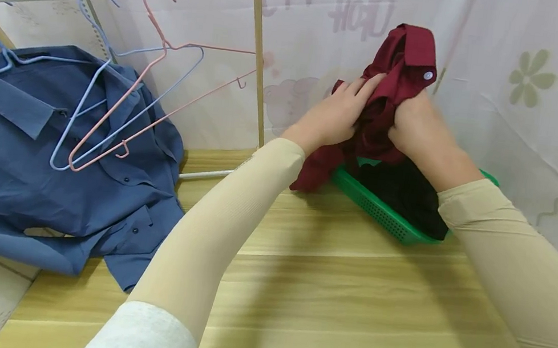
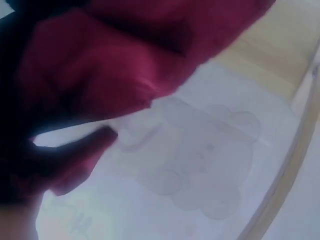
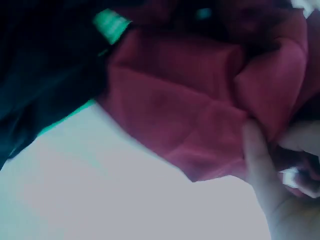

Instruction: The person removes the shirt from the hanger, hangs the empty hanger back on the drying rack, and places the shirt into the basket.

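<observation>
Wood-grain bench (image 1: 346,308) carries 1 green basket (image 1: 375,208) with black cloth (image 1: 403,194). Maroon garment (image 1: 375,119) held above basket, partly hanging beside it; left hand (image 1: 336,111) and right hand (image 1: 422,127) clamped on garment.

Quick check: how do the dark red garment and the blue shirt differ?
The dark red garment is bunched between the left hand and right hand; the blue shirt is on a blue hanger. The garment's visible button is pale; the shirt's buttons are dark. Both show buttons.
</observation>
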### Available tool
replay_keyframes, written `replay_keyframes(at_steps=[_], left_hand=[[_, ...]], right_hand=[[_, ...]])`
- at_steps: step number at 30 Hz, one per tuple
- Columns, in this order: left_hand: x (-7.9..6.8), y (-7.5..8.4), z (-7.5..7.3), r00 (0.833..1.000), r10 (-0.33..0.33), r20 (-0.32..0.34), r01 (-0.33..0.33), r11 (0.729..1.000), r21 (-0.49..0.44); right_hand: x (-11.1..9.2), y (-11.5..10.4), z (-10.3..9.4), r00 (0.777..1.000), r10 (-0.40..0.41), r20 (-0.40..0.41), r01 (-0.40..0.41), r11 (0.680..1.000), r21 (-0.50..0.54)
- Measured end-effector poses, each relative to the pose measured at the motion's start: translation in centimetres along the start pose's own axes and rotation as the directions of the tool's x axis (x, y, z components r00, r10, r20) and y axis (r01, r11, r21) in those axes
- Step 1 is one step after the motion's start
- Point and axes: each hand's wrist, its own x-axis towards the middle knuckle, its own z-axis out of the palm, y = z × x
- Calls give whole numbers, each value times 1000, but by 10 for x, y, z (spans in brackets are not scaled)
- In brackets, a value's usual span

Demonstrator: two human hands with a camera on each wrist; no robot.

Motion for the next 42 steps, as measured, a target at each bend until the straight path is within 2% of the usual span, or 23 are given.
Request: replay_keyframes(at_steps=[2, 4, 6, 8, 11, 13, 15, 18, 20, 23, 26, 29, 31, 32, 33, 34, 35, 36, 37, 38, 40, 41, 42], left_hand=[[3, -4, 6, 999, -24, 43, 22, 999, 47], [3, -9, 16, 992, -55, 116, 45, 995, 91], [0, -12, 28, 974, -91, 206, 63, 989, 138], [-5, -15, 40, 949, -120, 291, 77, 985, 154], [-16, -19, 53, 921, -128, 368, 79, 986, 145], [-22, -20, 59, 903, -133, 408, 95, 989, 113], [-27, -20, 63, 885, -132, 446, 98, 990, 100], [-33, -20, 68, 864, -141, 483, 94, 988, 119], [-34, -20, 72, 862, -156, 482, 94, 984, 150], [-34, -21, 79, 875, -192, 444, 126, 977, 174], [-32, -25, 83, 904, -219, 367, 156, 969, 193], [-26, -28, 82, 943, -228, 243, 181, 963, 201], [-20, -27, 78, 947, -265, 180, 246, 962, 121], [-16, -24, 76, 942, -296, 159, 293, 955, 45], [-12, -21, 75, 931, -334, 145, 345, 937, -51], [-8, -16, 74, 915, -380, 134, 398, 903, -163], [-5, -11, 73, 895, -427, 129, 446, 844, -297], [-1, -5, 73, 872, -475, 122, 477, 765, -433], [2, 2, 74, 844, -523, 121, 491, 660, -569], [6, 8, 75, 817, -565, 117, 475, 544, -692], [12, 20, 78, 771, -625, 123, 379, 295, -877], [15, 25, 80, 751, -644, 141, 318, 167, -933], [17, 29, 81, 735, -659, 163, 262, 54, -964]], right_hand=[[5, 8, 3, 999, -10, 32, 12, 998, -68], [9, 15, 8, 995, -9, 96, 24, 987, -162], [11, 22, 16, 986, -15, 169, 56, 968, -243], [12, 28, 24, 965, 2, 262, 77, 954, -290], [13, 33, 36, 912, 53, 407, 73, 955, -289], [13, 36, 42, 885, 56, 463, 82, 959, -271], [12, 39, 47, 867, 46, 496, 86, 967, -241], [10, 41, 54, 853, 22, 521, 101, 973, -207], [8, 41, 59, 838, 27, 545, 93, 977, -190], [6, 39, 69, 815, 17, 580, 112, 976, -185], [3, 37, 75, 798, 15, 603, 135, 970, -203], [1, 35, 77, 794, 21, 607, 138, 967, -214], [0, 36, 76, 791, 28, 611, 131, 968, -214], [-1, 36, 75, 788, 30, 615, 131, 968, -215], [-2, 36, 74, 784, 31, 619, 130, 968, -213], [-2, 36, 72, 781, 29, 624, 134, 968, -212], [-2, 37, 70, 778, 27, 628, 137, 968, -212], [-2, 37, 68, 776, 24, 630, 144, 966, -214], [-2, 38, 65, 776, 20, 630, 152, 964, -217], [-2, 39, 62, 778, 16, 628, 155, 964, -218], [-1, 41, 54, 790, 7, 613, 162, 962, -220], [-1, 42, 50, 796, 6, 605, 159, 963, -219], [-1, 44, 47, 802, 5, 597, 158, 962, -221]])
